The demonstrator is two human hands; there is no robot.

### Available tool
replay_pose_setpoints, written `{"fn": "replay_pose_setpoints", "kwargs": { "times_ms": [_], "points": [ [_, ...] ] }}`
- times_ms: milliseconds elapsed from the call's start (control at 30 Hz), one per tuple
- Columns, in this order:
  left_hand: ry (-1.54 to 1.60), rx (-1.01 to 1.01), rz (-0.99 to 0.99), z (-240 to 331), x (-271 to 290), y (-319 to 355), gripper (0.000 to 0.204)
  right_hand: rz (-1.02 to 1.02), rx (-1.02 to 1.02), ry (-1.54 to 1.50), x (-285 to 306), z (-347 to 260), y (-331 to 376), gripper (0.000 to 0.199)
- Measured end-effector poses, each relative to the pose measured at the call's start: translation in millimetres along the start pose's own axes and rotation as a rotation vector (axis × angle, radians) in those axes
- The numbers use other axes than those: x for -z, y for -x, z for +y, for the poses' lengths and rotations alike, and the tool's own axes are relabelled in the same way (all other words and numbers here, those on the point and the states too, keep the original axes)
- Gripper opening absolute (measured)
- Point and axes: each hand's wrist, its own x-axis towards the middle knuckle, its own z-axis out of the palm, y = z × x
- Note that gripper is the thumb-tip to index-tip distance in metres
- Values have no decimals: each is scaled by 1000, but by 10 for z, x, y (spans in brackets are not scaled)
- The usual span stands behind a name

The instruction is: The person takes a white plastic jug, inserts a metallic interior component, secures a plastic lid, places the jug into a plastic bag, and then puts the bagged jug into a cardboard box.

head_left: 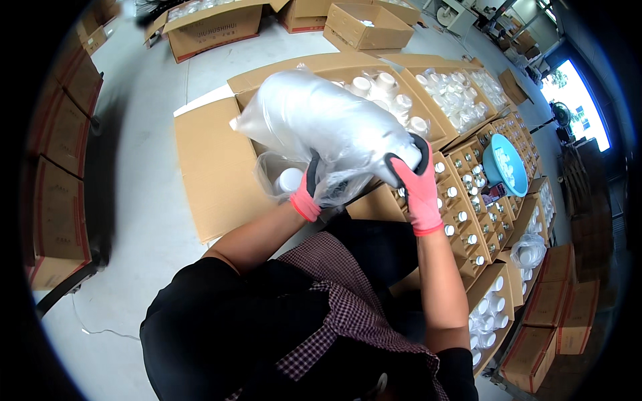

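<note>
A large clear plastic bag point(321, 123) is lifted and tilted over an open cardboard box point(221, 167) in front of me. My left hand point(307, 190), in a pink and black glove, grips the bag from underneath near its gathered end. My right hand point(416, 184), gloved the same way, clasps the bag's lower right end. White round containers point(289, 179) show in a second plastic liner inside the box below the bag.
More open boxes of white jars point(455, 97) stand behind and to the right. A divided carton of small capped bottles point(468, 214) lies beside my right arm, with a blue bowl point(505, 164) on it. Closed cartons point(57, 200) are stacked at left.
</note>
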Motion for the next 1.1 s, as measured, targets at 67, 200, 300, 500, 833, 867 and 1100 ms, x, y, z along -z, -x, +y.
{"fn": "replay_pose_setpoints", "kwargs": {
  "times_ms": [67, 200, 300, 500, 833, 867, 1100],
  "points": [
    [642, 212, 62, -70, 209, -62, 54, -115, 111, 517, -331, -25, -408, 76],
    [-413, -52, 157, -270, 422, -363, 52, -327, 90, 889, -1144, 2, -745, 83],
    [-614, -90, -45, -73, 1132, -338, 53, -401, 131, 1032, -1476, 597, -775, 73],
    [-1193, 18, 584, 119, 50, 1, 38, -332, -80, 536, -981, 1281, -351, 41],
    [-3374, 1040, 484, 2534, 829, -981, 38, 65, -141, 479, 661, 916, 1161, 37],
    [-3419, 1219, 411, 2432, 938, -1170, 44, 72, -147, 521, 651, 851, 1243, 37],
    [-3246, 1735, 264, 2565, 1069, -1191, 73, 65, -42, 649, 594, 929, 1328, 41]
  ]
}}
